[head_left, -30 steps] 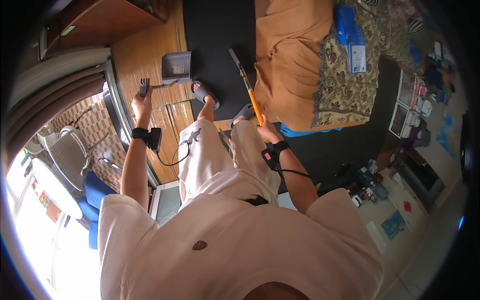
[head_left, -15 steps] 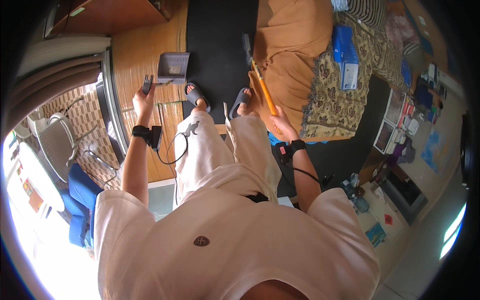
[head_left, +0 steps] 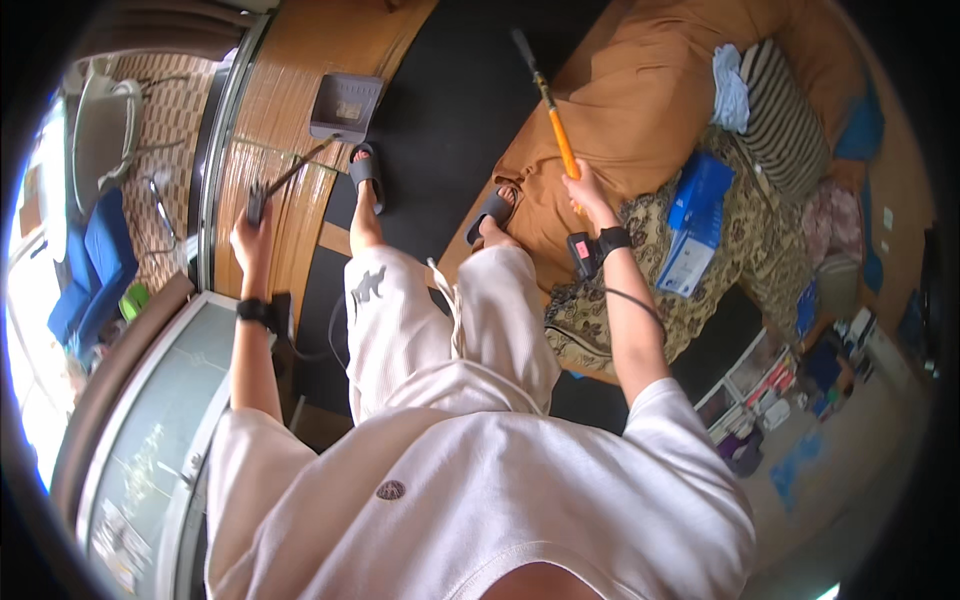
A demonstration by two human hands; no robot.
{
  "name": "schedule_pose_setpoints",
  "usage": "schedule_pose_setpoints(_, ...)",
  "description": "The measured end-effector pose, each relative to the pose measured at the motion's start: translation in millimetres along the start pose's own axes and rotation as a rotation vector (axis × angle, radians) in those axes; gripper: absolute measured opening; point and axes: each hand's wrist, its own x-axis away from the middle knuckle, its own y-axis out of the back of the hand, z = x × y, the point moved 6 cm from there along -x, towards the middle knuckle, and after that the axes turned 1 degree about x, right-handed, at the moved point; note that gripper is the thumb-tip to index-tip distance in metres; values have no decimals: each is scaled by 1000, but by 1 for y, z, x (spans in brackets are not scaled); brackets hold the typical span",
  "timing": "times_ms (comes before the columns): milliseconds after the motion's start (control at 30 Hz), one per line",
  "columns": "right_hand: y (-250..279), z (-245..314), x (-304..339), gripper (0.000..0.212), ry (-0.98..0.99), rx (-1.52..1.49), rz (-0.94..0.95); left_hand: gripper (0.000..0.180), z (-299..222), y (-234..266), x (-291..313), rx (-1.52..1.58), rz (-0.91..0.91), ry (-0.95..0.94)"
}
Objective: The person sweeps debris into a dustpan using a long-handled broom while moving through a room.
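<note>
My left hand (head_left: 252,238) is closed around the dark upper end of a long-handled dustpan. The dustpan's grey pan (head_left: 346,104) is low by the floor beyond my left foot, with a small pale patch inside. In my right hand (head_left: 590,192) is the orange handle of a broom (head_left: 561,132), gripped near its top end. The broom slants away to the far left over the black floor strip. Its dark head (head_left: 522,46) looks narrow and blurred, so I cannot tell whether it touches the floor.
At right stands a bed with a brown cover (head_left: 640,90), a patterned blanket (head_left: 655,235) and a blue-and-white package (head_left: 692,225). Wood-look flooring (head_left: 290,90) meets a sliding-door track (head_left: 222,130) at left. A glass-panelled door (head_left: 160,430) is at the lower left. Grey slippers (head_left: 368,180) are on my feet.
My body and view have turned, and the bed and floor have swung round. My left foot has shifted relative to the dustpan. Both hands keep hold of the dustpan and broom.
</note>
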Motion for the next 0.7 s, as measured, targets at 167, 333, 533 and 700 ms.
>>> schedule_pose_setpoints(167, 37, 17, -60, 50, 73, 409, -48, 31, 30, 22, 157, 203, -270, 283)
schedule_pose_setpoints(333, 19, 8, -73, 49, 123, 670, -118, 26, 33, 35, 281, 330, -398, 385)
schedule_pose_setpoints(533, -56, -33, -9, 55, 334, 722, 42, 25, 66, 1, 403, 443, -454, 746)
schedule_pose_setpoints(700, -109, -93, 65, 56, 201, 751, 183, 30, 104, -35, 482, 331, -456, 986)
